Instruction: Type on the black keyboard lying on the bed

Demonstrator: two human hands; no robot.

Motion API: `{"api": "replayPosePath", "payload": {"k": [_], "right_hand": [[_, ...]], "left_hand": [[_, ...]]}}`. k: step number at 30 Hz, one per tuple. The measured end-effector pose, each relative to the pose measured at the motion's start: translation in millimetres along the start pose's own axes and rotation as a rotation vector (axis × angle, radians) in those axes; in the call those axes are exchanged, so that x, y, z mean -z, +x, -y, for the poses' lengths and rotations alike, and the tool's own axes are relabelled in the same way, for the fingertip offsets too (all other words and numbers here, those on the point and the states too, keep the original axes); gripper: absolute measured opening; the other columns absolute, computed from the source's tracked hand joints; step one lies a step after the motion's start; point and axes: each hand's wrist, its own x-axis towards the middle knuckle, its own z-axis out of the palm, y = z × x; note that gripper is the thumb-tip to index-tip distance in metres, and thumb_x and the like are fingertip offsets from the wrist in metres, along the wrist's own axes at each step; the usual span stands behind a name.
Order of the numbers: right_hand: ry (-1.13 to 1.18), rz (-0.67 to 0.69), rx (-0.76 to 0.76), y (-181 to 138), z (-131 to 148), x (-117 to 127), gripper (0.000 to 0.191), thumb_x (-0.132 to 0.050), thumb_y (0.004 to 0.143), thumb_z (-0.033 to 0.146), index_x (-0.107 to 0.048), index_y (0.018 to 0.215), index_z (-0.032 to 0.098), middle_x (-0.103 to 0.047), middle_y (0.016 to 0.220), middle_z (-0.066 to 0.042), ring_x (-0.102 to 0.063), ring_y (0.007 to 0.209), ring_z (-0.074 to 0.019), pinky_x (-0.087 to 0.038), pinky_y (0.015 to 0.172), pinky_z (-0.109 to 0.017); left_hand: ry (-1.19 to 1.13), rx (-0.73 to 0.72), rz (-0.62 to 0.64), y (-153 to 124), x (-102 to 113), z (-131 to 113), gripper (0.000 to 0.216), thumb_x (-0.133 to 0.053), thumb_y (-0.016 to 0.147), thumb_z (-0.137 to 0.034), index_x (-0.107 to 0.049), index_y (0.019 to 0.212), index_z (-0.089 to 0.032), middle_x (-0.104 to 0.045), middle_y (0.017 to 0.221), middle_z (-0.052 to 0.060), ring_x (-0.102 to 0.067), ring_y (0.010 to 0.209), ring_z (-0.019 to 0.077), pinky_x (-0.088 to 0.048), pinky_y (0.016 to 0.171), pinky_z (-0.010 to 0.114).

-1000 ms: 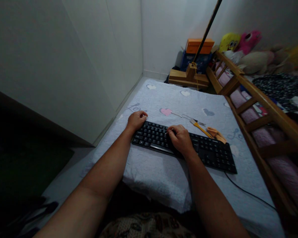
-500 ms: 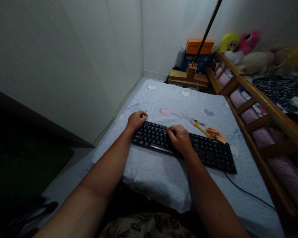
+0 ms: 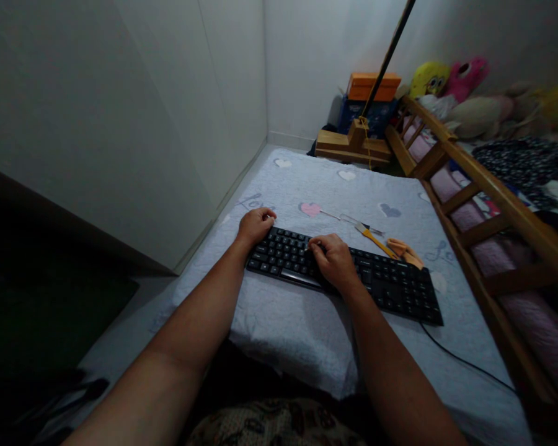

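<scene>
Lying left-to-right on the bed (image 3: 353, 186), keyboard (image 3: 395, 285) meets both hands: left hand (image 3: 255, 226) fisted at its left end, right hand (image 3: 335, 263) half-curled, empty, touching middle keys.

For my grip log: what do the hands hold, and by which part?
The left hand seems to clasp the keyboard at its far left corner. The right hand lies curled on the middle keys; a pinch cannot be told.

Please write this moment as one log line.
left hand: curled at keyboard left end | right hand: on keys, fingers bent | nearby: yellow-handled tool on quilt
</scene>
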Motion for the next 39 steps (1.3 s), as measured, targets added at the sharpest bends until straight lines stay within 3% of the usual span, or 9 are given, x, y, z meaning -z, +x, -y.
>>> {"api": "replayPosePath", "payload": {"k": [39], "right_hand": [[-0.004, 0.012, 0.000, 0.3, -0.6, 1.8, 0.016, -0.053, 0.086, 0.017, -0.067, 0.082, 0.022, -0.070, 0.085, -0.006, -0.059, 0.087, -0.0223, -0.044, 0.082, -0.035]], "left_hand": [[-0.012, -0.003, 0.009, 0.8, -0.9, 1.1, 0.026, -0.052, 0.074, -0.028, -0.072, 0.087, -0.018, -0.064, 0.068, 0.001, -0.055, 0.067, 0.0152, -0.039, 0.063, 0.026]]}}
